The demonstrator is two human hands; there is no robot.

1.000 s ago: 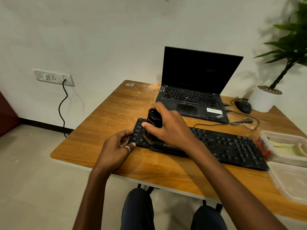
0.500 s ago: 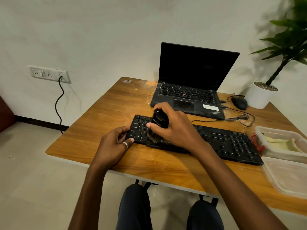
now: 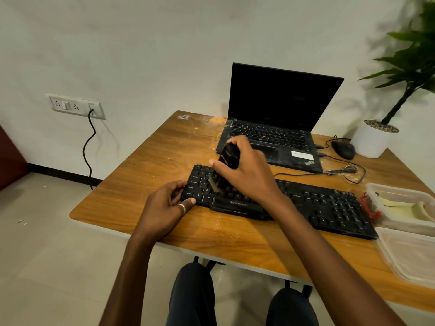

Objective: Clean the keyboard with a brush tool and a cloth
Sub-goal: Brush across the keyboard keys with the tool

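Head view, nearest first: two knees in dark trousers are seen below the edge of the table (image 3: 146, 184). On it, the left hand (image 3: 164, 203) is curled round the near-left corner of the keyboard (image 3: 329, 208), steadying it; this grip is unchanged from a second ago. The right hand (image 3: 247, 175) is closed round the black brush (image 3: 228, 158), whose bristles are set on the keys at the keyboard's left end, just beside the left fingers. Over the last second the brush has been tipped from near upright to a lean, its top away from the person, and the bristles have been drawn slightly across the left key block. Brushing is judged to be under way and at an early stage, most keys to the right being not yet reached. The cloth step is not begun, and no cloth can be identified with certainty. Counted: two hands, one brush, one keyboard, two plastic containers, near (image 3: 409, 252) and far (image 3: 400, 198), one open laptop (image 3: 282, 102), one mouse (image 3: 343, 149), one potted plant (image 3: 374, 142), and one wall socket plate (image 3: 75, 105) with one cable plugged in.
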